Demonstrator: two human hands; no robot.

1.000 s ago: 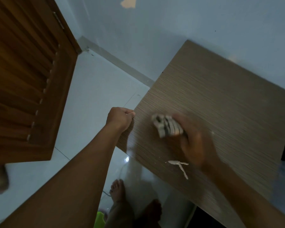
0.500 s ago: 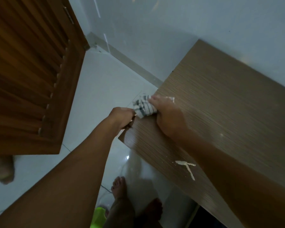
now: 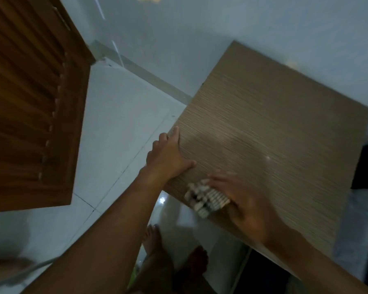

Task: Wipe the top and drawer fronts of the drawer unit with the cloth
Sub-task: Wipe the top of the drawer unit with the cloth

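**Cloth at the near-left edge of the drawer unit top**

The cloth (image 3: pixel 206 196), a bunched white piece with dark stripes, sits right on the near-left edge of the drawer unit (image 3: pixel 274 128), partly overhanging it. It's blurred, so the folds can't be read. The right hand (image 3: pixel 242 204) lies on it from the right, palm down, fingers (image 3: pixel 219 179) stretched out flat and pressing the cloth onto the wood-grain top rather than curled round it. That hand is smeared with blur too.

Just beside it, further along the same edge, the left hand (image 3: pixel 168 155) is spread open on the top, thumb pointing toward the cloth, fingertips reaching up the left edge. It holds nothing. The two hands are near each other but apart.

The top itself is bare brown laminate, set against a pale blue wall (image 3: pixel 221 28). Below the edge, white floor tiles (image 3: pixel 115 128) and the person's bare feet (image 3: pixel 157 247). To the left stands a slatted wooden door (image 3: pixel 30 102). The drawer fronts are out of sight from up here.
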